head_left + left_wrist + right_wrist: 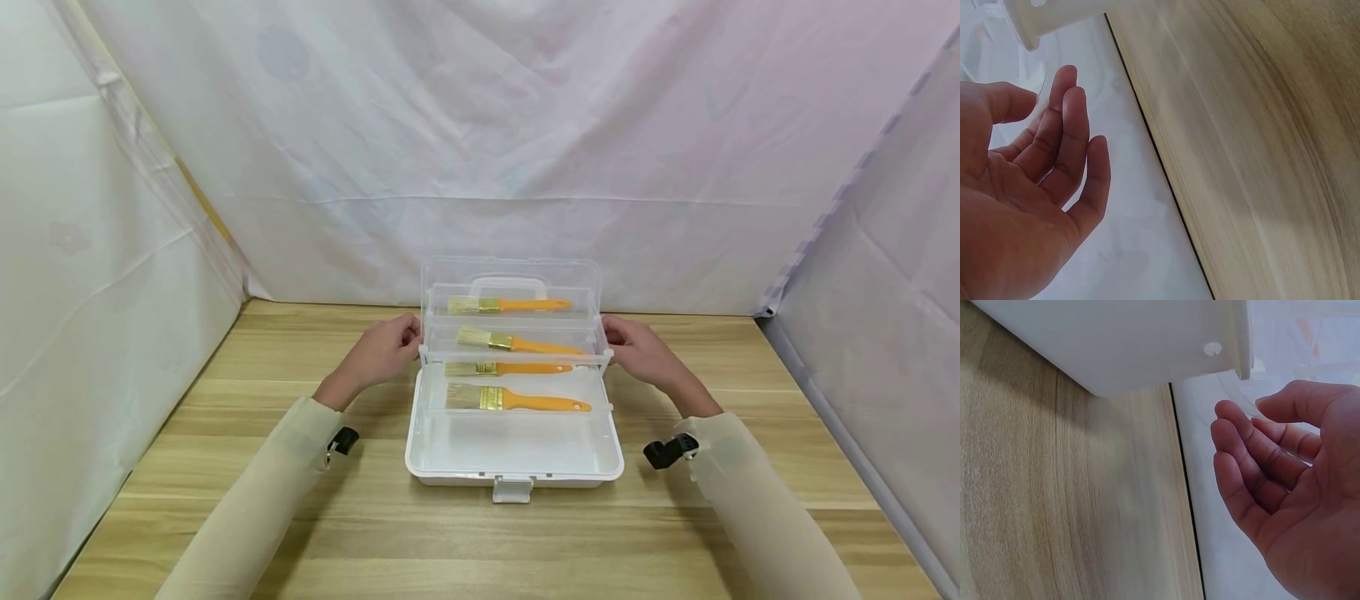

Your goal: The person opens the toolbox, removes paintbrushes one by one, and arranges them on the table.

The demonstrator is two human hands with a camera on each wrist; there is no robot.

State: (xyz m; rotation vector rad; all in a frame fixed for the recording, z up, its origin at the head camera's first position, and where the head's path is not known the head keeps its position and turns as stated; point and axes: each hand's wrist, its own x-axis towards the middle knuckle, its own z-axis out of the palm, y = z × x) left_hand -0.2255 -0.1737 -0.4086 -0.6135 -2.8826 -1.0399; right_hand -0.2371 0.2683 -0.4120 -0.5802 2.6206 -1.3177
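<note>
A white plastic storage box [517, 446] stands unfolded on the table, its clear lid [442, 273] raised at the back. Several paintbrushes [536, 403] with orange handles and pale bristles lie across its clear trays [446, 327]. My left hand [382, 350] is at the lid's left side, and my right hand [637, 350] is at the right side. In both wrist views, thumb and index finger pinch the clear lid's edge, while the other fingers of the left hand [1029, 169] and right hand [1297, 481] are loosely bent. The contact is partly hidden.
A grey-white latch [512, 490] hangs from the box's front rim. The wood-grain table [300, 517] ends at a white cloth backdrop [375, 150] just behind the box. Cloth side walls [90, 275] stand left and right. Black straps [667, 451] are on both wrists.
</note>
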